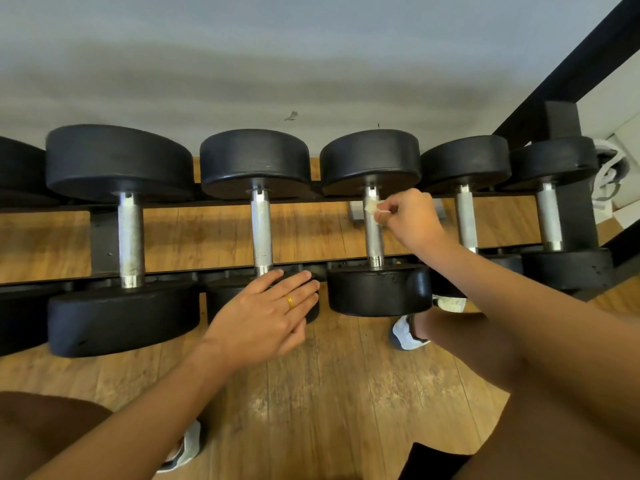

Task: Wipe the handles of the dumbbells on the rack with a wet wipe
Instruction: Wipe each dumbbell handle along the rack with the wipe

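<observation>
Steel handle (374, 237) of the middle dumbbell on the rack (173, 273) is my target. My right hand (412, 218) pinches the small wet wipe (372, 206) against its far end, fingers curled. I'd wrap it round and draw it toward me. My left hand (263, 313) rests flat, fingers straight, on the neighbouring dumbbell's head (221, 299).

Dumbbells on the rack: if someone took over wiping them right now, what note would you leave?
Right hand pinches the wipe against the far end of the middle handle.
Left hand lies flat on the near end of the next dumbbell to its left.
Done: cannot tell which handles are clean.
Left: finish this handle, then check the others on the rack.
</observation>
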